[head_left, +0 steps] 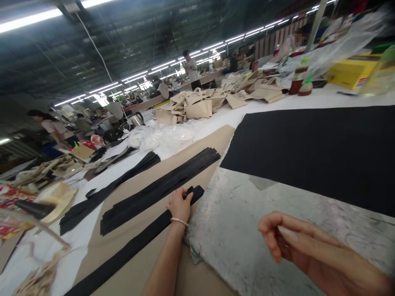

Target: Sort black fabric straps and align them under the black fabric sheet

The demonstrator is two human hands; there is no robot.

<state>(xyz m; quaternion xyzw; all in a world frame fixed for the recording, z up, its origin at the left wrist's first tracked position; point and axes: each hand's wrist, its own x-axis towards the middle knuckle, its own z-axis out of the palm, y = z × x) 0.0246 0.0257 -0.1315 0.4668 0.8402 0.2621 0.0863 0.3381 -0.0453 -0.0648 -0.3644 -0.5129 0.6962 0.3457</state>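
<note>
On the brown paper (197, 150) spread along the work table, the left hand (179, 204) sits on the far end of a single black strip (132, 246), fingers curled down over it in what looks like a closed grip, though the fingertips are hidden behind the knuckles. The strip lies flat and runs back toward the camera, touching the edge of the grey board (240, 230). The right hand (296, 242) hovers above that board, loosely curled and holding nothing. As a judgement, the work with the strips seems partly done: a stack of black strips (160, 187) lies squared up just beside the held one, and another long strip (114, 185) trails over the white tabletop further left, so one piece is in hand while several are laid out. How many strips the stack holds cannot be counted, and whether it is sorted or waiting is not clear. A large black cloth (324, 152) covers the far part of the board. The near end of the held strip is cut off by the bottom of the view, and the right hand is blurred. Beyond, a heap of beige tote bags (200, 105), clear plastic bags (160, 137) and bottles (298, 78) are small and soft; co-workers stand well apart.
</note>
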